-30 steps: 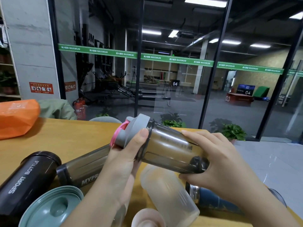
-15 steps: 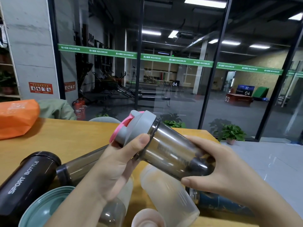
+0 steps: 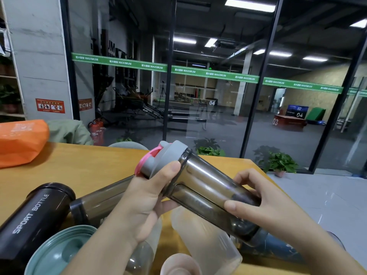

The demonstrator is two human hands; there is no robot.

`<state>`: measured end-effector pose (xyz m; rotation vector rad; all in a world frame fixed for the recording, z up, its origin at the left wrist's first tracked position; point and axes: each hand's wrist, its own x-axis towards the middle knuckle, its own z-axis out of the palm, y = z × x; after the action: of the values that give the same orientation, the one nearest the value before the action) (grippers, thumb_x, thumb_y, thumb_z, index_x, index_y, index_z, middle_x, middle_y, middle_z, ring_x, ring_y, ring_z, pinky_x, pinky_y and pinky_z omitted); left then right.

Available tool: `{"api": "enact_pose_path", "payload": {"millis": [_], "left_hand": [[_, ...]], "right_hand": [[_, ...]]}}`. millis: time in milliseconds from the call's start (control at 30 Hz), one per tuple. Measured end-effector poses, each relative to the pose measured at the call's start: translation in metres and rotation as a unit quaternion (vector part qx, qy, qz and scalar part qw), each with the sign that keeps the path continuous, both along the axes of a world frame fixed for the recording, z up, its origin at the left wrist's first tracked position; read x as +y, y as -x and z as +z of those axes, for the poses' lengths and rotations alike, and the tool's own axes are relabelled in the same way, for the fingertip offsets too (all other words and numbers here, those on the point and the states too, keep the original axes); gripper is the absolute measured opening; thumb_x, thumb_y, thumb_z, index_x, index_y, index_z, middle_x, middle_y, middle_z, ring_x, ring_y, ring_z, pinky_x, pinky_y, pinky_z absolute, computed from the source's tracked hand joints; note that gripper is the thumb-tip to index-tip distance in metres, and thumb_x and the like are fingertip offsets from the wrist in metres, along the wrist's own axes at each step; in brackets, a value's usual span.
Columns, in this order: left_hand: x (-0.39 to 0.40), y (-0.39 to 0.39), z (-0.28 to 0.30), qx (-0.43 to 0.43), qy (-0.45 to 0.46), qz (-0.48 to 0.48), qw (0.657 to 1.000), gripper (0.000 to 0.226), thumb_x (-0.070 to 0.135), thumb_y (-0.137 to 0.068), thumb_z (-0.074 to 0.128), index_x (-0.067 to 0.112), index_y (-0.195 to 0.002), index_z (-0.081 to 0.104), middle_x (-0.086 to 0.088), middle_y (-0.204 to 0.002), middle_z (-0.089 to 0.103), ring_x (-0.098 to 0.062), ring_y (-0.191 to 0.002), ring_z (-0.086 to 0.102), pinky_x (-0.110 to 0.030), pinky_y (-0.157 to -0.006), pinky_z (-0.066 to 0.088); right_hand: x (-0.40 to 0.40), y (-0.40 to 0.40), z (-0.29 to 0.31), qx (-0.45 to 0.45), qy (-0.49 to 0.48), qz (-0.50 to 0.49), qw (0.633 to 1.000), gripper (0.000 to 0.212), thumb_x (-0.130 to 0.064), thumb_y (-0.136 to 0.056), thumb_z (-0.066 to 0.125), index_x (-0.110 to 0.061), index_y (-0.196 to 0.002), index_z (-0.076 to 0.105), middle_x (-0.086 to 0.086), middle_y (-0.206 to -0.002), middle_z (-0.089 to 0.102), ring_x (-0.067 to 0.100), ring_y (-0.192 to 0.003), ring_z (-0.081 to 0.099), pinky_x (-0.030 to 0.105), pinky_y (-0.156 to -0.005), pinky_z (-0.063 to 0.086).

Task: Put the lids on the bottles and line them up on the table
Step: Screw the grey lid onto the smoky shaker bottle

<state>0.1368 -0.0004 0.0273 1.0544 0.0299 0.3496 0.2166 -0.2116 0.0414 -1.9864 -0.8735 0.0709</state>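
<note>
A gym: rowing machines (image 3: 151,113) and numbered plyo boxes (image 3: 289,123) behind glass.

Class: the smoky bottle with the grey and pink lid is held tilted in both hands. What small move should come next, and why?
Probably stand the smoky translucent bottle upright on the wooden table. Its grey and pink lid looks seated, gripped by the left hand, while the right hand holds the base.

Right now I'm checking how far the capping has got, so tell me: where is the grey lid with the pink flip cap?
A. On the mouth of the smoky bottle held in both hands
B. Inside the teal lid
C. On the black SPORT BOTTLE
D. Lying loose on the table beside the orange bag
A: the grey lid sits on the smoky bottle, gripped by the left hand at the lid end and by the right hand at the base.
</note>
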Motion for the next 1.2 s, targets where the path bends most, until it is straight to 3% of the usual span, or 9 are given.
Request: {"api": "enact_pose_path", "payload": {"millis": [67,233,400,567,667,800,933,1100,1200], "left_hand": [[-0.003,-0.001,0.000,0.012,0.013,0.025,1.000,0.051,0.024,-0.056,0.086,0.010,-0.102,0.069,-0.012,-0.087,0.075,-0.022,-0.072,0.073,-0.039,-0.058,0.059],[0.002,-0.003,0.000,0.015,0.070,0.068,0.995,0.059,0.031,-0.055,0.072,0.010,-0.110,0.066,-0.014,-0.093,0.075,-0.025,-0.077,0.073,-0.050,-0.067,0.059],[0.011,-0.001,0.003,0.021,0.093,0.078,0.992,0.046,0.033,-0.061,0.070,0.009,-0.101,0.067,-0.016,-0.098,0.074,-0.031,-0.087,0.071,-0.052,-0.079,0.056],[0.014,0.003,0.005,0.022,0.101,0.040,0.994,0.062,0.031,-0.060,0.074,0.009,-0.118,0.063,-0.017,-0.107,0.072,-0.036,-0.094,0.070,-0.054,-0.075,0.057],[0.014,0.002,0.004,0.014,0.104,0.032,0.994,0.065,0.029,-0.061,0.085,0.013,-0.120,0.062,-0.016,-0.110,0.071,-0.037,-0.098,0.068,-0.058,-0.086,0.051],[0.013,0.001,0.001,0.010,0.107,0.027,0.994,0.065,0.033,-0.063,0.083,0.015,-0.122,0.062,-0.015,-0.110,0.071,-0.034,-0.097,0.069,-0.054,-0.078,0.055],[0.014,0.001,0.000,-0.009,0.095,0.010,0.995,0.094,0.038,-0.036,0.093,0.016,-0.122,0.063,-0.015,-0.115,0.069,-0.032,-0.103,0.067,-0.056,-0.081,0.054],[0.015,0.000,-0.001,-0.017,0.077,-0.005,0.997,0.097,0.041,-0.033,0.094,0.016,-0.122,0.064,-0.014,-0.120,0.067,-0.031,-0.112,0.063,-0.057,-0.088,0.051],[0.013,0.001,0.000,-0.025,0.069,-0.031,0.997,0.097,0.039,-0.036,0.094,0.013,-0.124,0.062,-0.016,-0.122,0.066,-0.034,-0.115,0.060,-0.054,-0.083,0.054]], "right_hand": [[0.003,-0.001,-0.001,-0.012,-0.017,-0.008,1.000,0.057,-0.069,-0.047,0.067,-0.038,-0.093,0.055,-0.022,-0.089,0.065,0.001,-0.079,0.066,0.020,-0.065,0.054],[-0.007,-0.011,-0.002,0.013,-0.020,0.022,0.999,0.084,-0.077,-0.040,0.075,-0.055,-0.115,0.042,-0.034,-0.109,0.056,-0.002,-0.103,0.061,0.027,-0.081,0.055],[-0.012,-0.017,-0.004,0.085,-0.094,0.102,0.987,0.072,-0.025,-0.058,0.084,-0.047,-0.116,0.048,-0.013,-0.120,0.061,0.019,-0.107,0.065,0.033,-0.085,0.056],[-0.015,-0.019,-0.002,0.070,-0.115,0.087,0.987,0.078,-0.043,-0.046,0.091,-0.045,-0.116,0.056,-0.007,-0.117,0.066,0.028,-0.101,0.068,0.039,-0.082,0.058],[-0.018,-0.019,-0.001,0.068,-0.121,0.081,0.987,0.075,-0.037,-0.048,0.088,-0.043,-0.116,0.057,-0.002,-0.113,0.068,0.029,-0.098,0.069,0.039,-0.079,0.058],[-0.017,-0.018,0.000,0.060,-0.115,0.063,0.990,0.070,-0.036,-0.051,0.081,-0.039,-0.116,0.057,0.001,-0.107,0.070,0.029,-0.093,0.070,0.042,-0.078,0.059],[-0.011,-0.018,-0.003,0.086,-0.129,0.049,0.987,0.071,-0.047,-0.048,0.077,-0.027,-0.114,0.059,0.014,-0.094,0.071,0.030,-0.076,0.071,0.034,-0.064,0.060],[-0.008,-0.021,-0.004,0.145,-0.134,0.027,0.980,0.101,-0.070,-0.036,0.078,-0.001,-0.107,0.057,0.019,-0.073,0.060,0.025,-0.050,0.058,0.027,-0.045,0.049],[-0.009,-0.023,-0.004,0.213,-0.116,0.001,0.970,0.079,-0.061,-0.054,0.064,0.003,-0.099,0.059,0.033,-0.076,0.059,0.024,-0.043,0.054,0.027,-0.039,0.046]]}}
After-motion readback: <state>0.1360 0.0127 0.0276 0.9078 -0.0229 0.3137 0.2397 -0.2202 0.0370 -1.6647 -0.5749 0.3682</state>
